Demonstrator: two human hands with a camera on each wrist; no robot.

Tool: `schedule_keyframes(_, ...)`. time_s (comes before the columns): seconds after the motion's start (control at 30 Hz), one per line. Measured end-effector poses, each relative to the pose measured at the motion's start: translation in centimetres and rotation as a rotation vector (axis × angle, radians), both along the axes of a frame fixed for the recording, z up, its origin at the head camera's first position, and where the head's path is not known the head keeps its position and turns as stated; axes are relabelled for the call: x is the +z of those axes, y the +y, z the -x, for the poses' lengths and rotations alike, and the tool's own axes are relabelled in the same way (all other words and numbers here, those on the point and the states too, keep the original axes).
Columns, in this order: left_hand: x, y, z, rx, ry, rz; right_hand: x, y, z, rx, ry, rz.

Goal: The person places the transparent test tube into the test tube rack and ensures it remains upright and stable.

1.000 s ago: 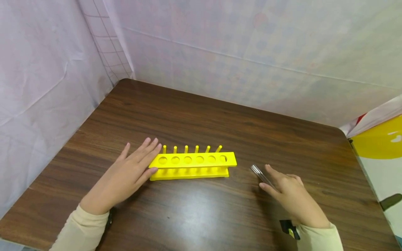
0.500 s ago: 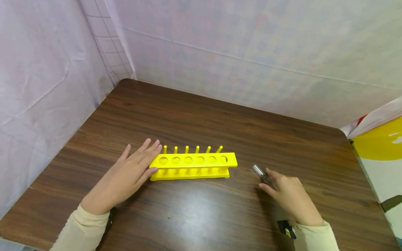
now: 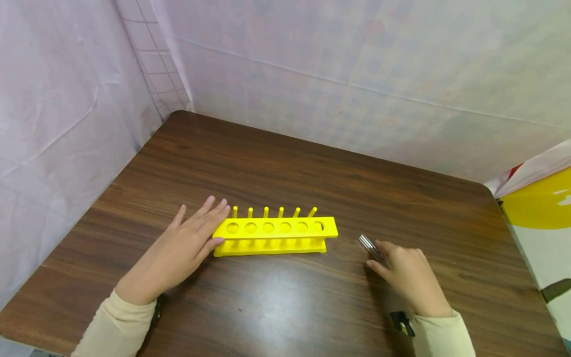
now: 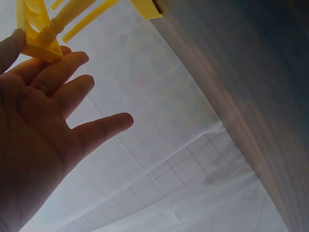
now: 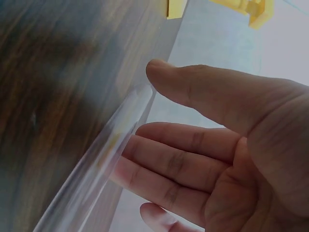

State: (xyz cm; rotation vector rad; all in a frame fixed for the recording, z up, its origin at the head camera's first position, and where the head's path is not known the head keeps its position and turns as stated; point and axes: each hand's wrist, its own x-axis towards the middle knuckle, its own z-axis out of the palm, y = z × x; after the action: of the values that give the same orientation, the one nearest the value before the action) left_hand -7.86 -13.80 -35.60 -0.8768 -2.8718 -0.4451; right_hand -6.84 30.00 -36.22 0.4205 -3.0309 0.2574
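Observation:
A yellow test tube rack (image 3: 276, 229), with a row of round holes and pegs behind them, stands on the wooden table. My left hand (image 3: 178, 253) holds its left end between thumb and forefinger, the other fingers spread; the left wrist view shows the rack's end (image 4: 42, 51) there. To the right of the rack lies a clear glass test tube (image 3: 372, 249). My right hand (image 3: 410, 275) is around it, thumb on one side and fingers on the other. In the right wrist view the fingertips are right at the tube (image 5: 91, 164), while the thumb stands off it.
The brown wooden table (image 3: 267, 163) has its far edge against a pale hanging cloth (image 3: 334, 64). Another white cloth (image 3: 58, 99) hangs along the left side. Beyond the right edge is a yellow and white surface (image 3: 535, 203).
My right hand has moved slightly left, closer around the test tube, with its fingers drawn in a little. The left hand and the rack stay in place.

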Motion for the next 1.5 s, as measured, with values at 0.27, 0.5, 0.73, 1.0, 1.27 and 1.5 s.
schedule_keyframes(0.27,0.0,0.0,0.1,0.005,-0.013,0.0,-0.2,-0.6,0.3,-0.017,0.005,0.011)
schedule_keyframes(0.5,-0.1,0.0,0.1,0.004,-0.009,-0.001,0.1,-1.2,0.7,-0.039,0.02,-0.015)
schedule_keyframes(0.73,-0.2,0.0,0.1,0.008,0.005,-0.02,0.1,-1.7,1.4,-0.087,-0.008,-0.042)
schedule_keyframes(1.0,-0.1,0.0,0.1,0.007,0.001,-0.023,-0.3,-2.5,2.2,-0.126,0.057,-0.108)
schedule_keyframes(1.27,-0.2,-0.1,0.1,0.001,-0.006,-0.024,-0.4,-2.4,2.3,-0.124,0.076,-0.107)
schedule_keyframes(1.5,-0.1,-0.1,0.1,-0.004,-0.013,-0.045,0.7,-1.0,2.3,-0.155,-0.074,0.015)
